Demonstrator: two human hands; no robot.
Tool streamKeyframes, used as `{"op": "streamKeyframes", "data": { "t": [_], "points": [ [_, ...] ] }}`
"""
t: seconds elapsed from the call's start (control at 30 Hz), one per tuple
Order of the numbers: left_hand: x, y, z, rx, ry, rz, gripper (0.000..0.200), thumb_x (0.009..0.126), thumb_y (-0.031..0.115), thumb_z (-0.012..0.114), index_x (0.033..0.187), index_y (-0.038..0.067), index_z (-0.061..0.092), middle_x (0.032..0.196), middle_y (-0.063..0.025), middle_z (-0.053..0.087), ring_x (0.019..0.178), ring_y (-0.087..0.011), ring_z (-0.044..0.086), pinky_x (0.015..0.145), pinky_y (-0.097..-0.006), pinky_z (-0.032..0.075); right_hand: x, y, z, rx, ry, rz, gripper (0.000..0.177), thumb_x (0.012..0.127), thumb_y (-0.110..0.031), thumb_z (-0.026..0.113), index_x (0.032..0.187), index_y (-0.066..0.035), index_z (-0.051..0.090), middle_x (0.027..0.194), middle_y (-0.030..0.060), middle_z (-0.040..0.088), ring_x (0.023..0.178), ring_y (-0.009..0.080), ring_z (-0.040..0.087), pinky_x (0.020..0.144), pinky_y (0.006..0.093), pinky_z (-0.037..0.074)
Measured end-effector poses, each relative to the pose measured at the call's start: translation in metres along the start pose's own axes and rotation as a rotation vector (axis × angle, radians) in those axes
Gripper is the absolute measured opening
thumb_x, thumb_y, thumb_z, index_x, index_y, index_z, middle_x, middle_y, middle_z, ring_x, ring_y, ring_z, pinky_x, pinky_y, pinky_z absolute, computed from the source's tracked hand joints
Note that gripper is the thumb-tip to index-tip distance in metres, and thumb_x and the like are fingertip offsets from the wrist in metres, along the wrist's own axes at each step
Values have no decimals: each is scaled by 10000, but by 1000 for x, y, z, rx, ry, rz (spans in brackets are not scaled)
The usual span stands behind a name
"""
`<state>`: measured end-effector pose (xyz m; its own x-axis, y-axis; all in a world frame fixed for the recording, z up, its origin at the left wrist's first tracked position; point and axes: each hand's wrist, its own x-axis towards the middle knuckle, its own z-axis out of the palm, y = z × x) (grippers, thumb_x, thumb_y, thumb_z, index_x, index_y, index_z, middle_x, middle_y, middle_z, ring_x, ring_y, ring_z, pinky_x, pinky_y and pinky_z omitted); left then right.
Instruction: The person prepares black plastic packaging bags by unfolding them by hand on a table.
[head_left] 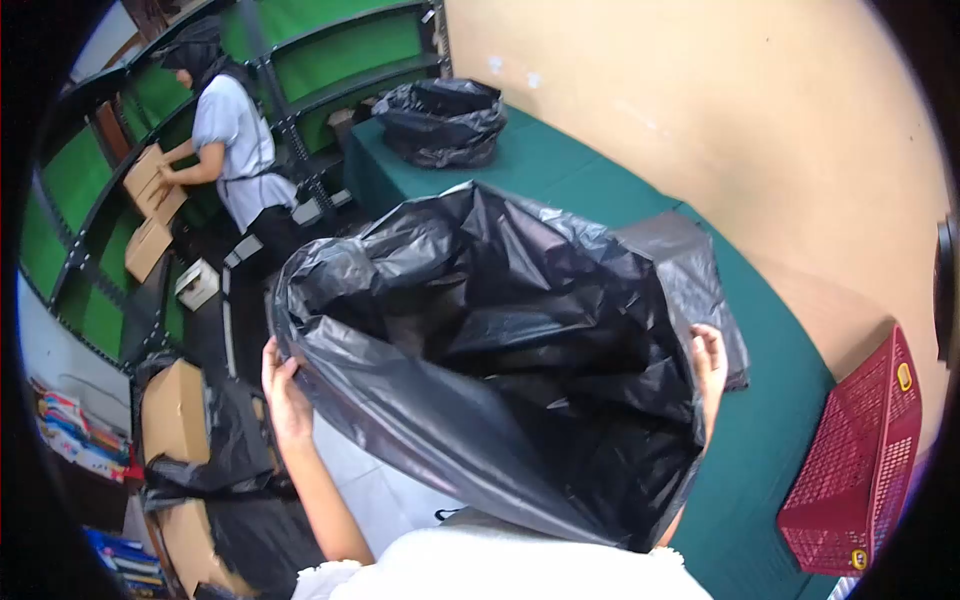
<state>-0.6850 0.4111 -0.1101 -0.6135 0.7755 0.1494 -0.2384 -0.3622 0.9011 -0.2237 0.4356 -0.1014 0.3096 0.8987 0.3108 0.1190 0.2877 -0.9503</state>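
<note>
1. The person's left hand (290,405) is grasping the left rim of a large black plastic bag (420,395), its thumb and fingers closing near the edge.
2. The right hand (708,365) is holding the opposite side, fingers curling against the plastic; the bag is hiding part of its grip, so exact thumb contact cannot be told.
3. The bag is hanging between both hands, in front of the body and partly over the near left side of a table covered in dark green cloth (785,430). Its wide mouth is facing up, its rim sagging unevenly.
4. The step in hand seems to be spreading the bag's mouth.
5. The next move is probably calling for steady, even outward tension, with both hands keeping the thin rim from folding inward or slipping.
6. A red perforated plastic basket (850,480) is standing to the right.
</note>
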Motion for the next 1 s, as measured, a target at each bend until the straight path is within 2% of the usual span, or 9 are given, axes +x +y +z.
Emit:
{"op": "streamKeyframes", "data": {
  "t": [0.3, 0.43, 0.5, 0.57, 0.63, 0.7, 0.8, 0.9, 1.0],
  "points": [
    [153, -30, 106, 6, -353, 180, 476, 729, 11, 434, 1197, 3, 349, 1147, -83, 430, 1071, -169, 402, 932, -284, 280, 93, 46, 19, 116, 185, 61, 160, 821, -110, 532, 940, -4, 544, 878, 6, 536, 833, 60, 465, 758, 188, 348],
    [273, -60, 117, -267, -383, 72, 351, 790, 32, 416, 1140, 56, 398, 992, -57, 520, 889, -163, 516, 767, -264, 424, 146, 14, 29, 19, 202, -148, 220, 835, -156, 509, 975, 13, 525, 923, 45, 548, 856, 100, 476, 784, 218, 355],
    [305, -74, 147, -277, -363, 83, 270, 845, 85, 410, 1115, 76, 414, 947, -55, 544, 813, -174, 552, 697, -285, 484, 142, -2, 37, 266, 190, -107, 294, 832, -197, 512, 1047, 1, 484, 1037, 76, 529, 949, 139, 472, 835, 259, 356],
    [298, -107, 180, -185, -137, 97, 321, 841, 104, 445, 1157, 82, 393, 1064, -106, 505, 913, -236, 527, 770, -371, 471, 124, 28, 11, -219, 330, -19, 439, 779, -284, 574, 1087, 5, 451, 1129, 144, 473, 1066, 227, 434, 889, 327, 342],
    [277, -149, 191, -254, -228, 1, 374, 827, 97, 470, 1183, 51, 366, 1153, -146, 445, 1011, -279, 473, 850, -425, 416, 71, 83, -28, -1169, 712, -48, 620, 688, -357, 648, 1122, 16, 407, 1180, 180, 401, 1111, 295, 370, 908, 386, 319],
    [256, -212, 189, -144, -197, 3, 356, 811, 81, 491, 1135, -14, 377, 1160, -151, 437, 1023, -254, 449, 921, -415, 341, 8, 109, -39, -1059, 1124, 568, 844, 565, -443, 714, 1177, 4, 343, 1230, 200, 320, 1169, 342, 274, 953, 436, 252],
    [204, -265, 179, 42, -324, -289, 395, 789, 138, 525, 1137, 26, 377, 1128, -149, 441, 1039, -248, 410, 882, -404, 326, -67, 134, -29, -853, 1186, 952, 939, 499, -492, 735, 1182, 4, 323, 1234, 209, 281, 1162, 350, 269, 924, 456, 287],
    [112, -250, 193, 117, -224, -576, 760, 771, 285, 588, 1263, 186, 17, 1306, -159, 135, 1175, -327, 286, 947, -420, 277, -97, 148, -19, -704, 1138, 970, 905, 496, -527, 723, 1137, 15, 387, 1079, 200, 477, 1026, 301, 468, 872, 376, 373],
    [46, -265, 193, 114, -452, -708, 709, 765, 283, 598, 1239, 138, 91, 1295, -109, 209, 1153, -325, 317, 920, -444, 296, -95, 141, 5, -495, 1080, 773, 861, 512, -453, 744, 1099, 73, 396, 1034, 245, 527, 978, 338, 521, 830, 362, 416]
  ]
}}
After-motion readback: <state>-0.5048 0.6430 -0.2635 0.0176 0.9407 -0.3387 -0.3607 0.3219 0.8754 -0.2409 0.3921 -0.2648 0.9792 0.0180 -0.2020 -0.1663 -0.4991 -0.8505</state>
